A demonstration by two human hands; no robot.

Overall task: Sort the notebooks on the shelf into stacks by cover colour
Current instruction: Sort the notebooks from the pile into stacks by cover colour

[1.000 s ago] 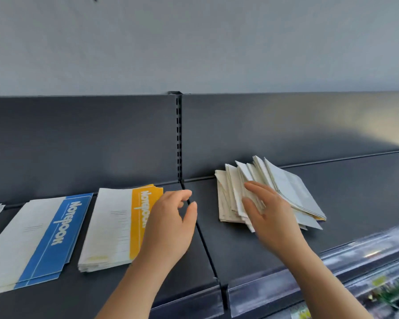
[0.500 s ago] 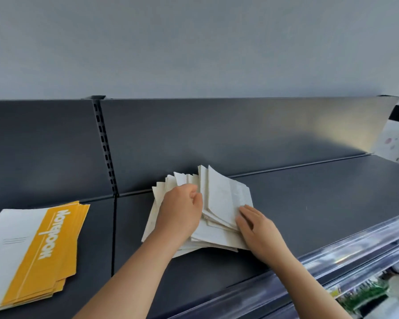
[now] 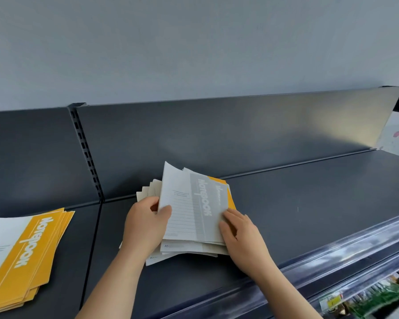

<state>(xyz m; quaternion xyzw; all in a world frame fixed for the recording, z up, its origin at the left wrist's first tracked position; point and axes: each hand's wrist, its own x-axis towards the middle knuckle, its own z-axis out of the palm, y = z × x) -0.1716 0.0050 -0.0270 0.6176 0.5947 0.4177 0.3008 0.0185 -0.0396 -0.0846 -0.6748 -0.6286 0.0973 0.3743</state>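
Note:
A messy pile of notebooks lies in the middle of the dark shelf. On top, tilted up, is a grey-striped notebook with its cover facing me. My left hand grips its left edge, thumb on the cover. My right hand rests with bent fingers on its right edge. A yellow-striped notebook peeks out behind it. A sorted stack of yellow-striped notebooks lies at the left.
The shelf's dark back panel rises behind the pile, with a slotted upright at the left. A clear price rail runs along the front edge. Goods on a lower shelf show at the bottom right.
The view swung right, so the blue stack left the frame. My left hand came from the yellow stack to the pile. A grey-striped notebook now stands cover up on top, a yellow one behind it.

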